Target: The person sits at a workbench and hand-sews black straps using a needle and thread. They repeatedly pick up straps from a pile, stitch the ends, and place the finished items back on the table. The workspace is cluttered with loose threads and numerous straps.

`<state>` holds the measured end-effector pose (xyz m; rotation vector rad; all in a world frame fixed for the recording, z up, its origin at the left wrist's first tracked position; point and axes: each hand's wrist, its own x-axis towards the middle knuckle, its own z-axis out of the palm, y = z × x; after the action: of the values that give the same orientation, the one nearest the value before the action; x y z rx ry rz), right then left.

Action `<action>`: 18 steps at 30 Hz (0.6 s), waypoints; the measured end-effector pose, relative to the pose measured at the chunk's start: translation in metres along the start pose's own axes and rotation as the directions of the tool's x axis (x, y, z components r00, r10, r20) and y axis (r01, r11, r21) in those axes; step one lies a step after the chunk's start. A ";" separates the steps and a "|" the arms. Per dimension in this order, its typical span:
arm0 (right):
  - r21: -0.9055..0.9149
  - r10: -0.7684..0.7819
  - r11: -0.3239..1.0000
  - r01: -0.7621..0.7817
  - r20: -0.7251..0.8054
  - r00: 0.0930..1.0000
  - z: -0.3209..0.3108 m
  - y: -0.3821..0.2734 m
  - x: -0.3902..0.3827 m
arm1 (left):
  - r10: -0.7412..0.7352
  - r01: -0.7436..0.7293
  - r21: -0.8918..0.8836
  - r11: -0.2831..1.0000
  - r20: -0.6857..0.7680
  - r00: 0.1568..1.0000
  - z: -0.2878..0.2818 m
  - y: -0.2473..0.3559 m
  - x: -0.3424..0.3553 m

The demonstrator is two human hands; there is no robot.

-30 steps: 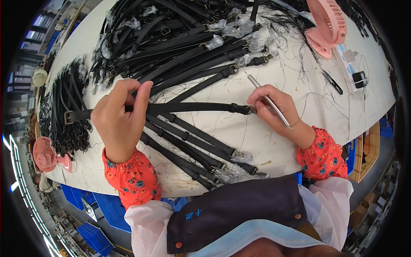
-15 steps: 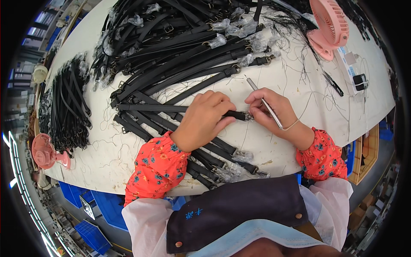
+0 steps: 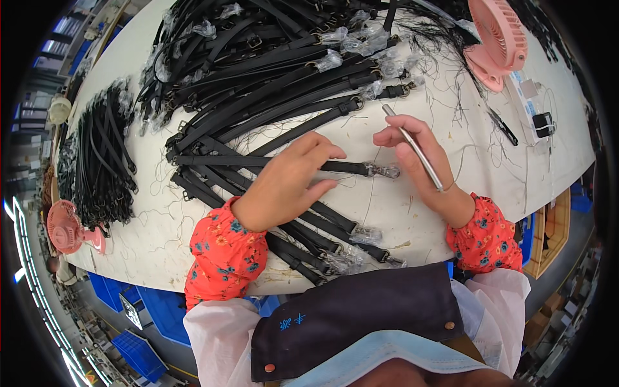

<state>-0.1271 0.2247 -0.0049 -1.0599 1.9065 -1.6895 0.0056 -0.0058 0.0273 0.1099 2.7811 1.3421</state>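
Observation:
A black strap (image 3: pixel 348 167) with a metal clasp wrapped in clear plastic (image 3: pixel 385 171) lies across the white table. Above it hovers my left hand (image 3: pixel 287 177), thumb and fingers apart, with nothing in it; it hides part of the strap. To the right of the clasp, my right hand (image 3: pixel 422 158) carries a slim silver pen-like tool (image 3: pixel 412 145), which rests between thumb and palm while the fingers curl loosely. The tool's upper end points away from me. Several more straps (image 3: pixel 322 222) with plastic-wrapped clasps lie crossed below my left hand.
A large heap of black straps (image 3: pixel 258 58) covers the table's far side; a bundle (image 3: pixel 103 155) lies at left. Pink fans stand at far right (image 3: pixel 496 39) and left (image 3: pixel 64 226). Near the right fan are a black-handled cutter (image 3: pixel 503 126) and a power strip (image 3: pixel 525 103). Loose threads scatter about.
My left hand has let go of the strap and drawn back left. My right hand has moved off the clasp, and the silver tool has turned more upright. The plastic-wrapped clasp now shows.

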 end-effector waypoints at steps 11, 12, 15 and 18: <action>0.338 0.197 0.903 -0.265 0.222 0.955 -0.008 0.002 -0.005 | 0.054 -0.041 0.055 0.998 -0.257 0.965 0.039 -0.013 0.015; 0.324 0.199 0.908 -0.264 0.220 0.955 -0.007 0.002 -0.005 | 0.032 -0.024 0.034 0.999 -0.254 0.967 0.038 -0.014 0.015; 0.297 0.208 0.916 -0.268 0.220 0.953 -0.006 -0.002 -0.005 | -0.047 0.037 -0.047 0.998 -0.230 0.972 0.032 -0.010 0.014; 0.355 0.242 0.896 -0.267 0.115 0.963 -0.005 -0.001 -0.006 | -0.037 0.029 -0.042 0.999 -0.223 0.974 0.029 0.001 0.015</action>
<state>-0.1266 0.2322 -0.0045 -0.6789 1.5249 -1.7400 -0.0066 0.0191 0.0096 -0.0956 2.9200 1.4856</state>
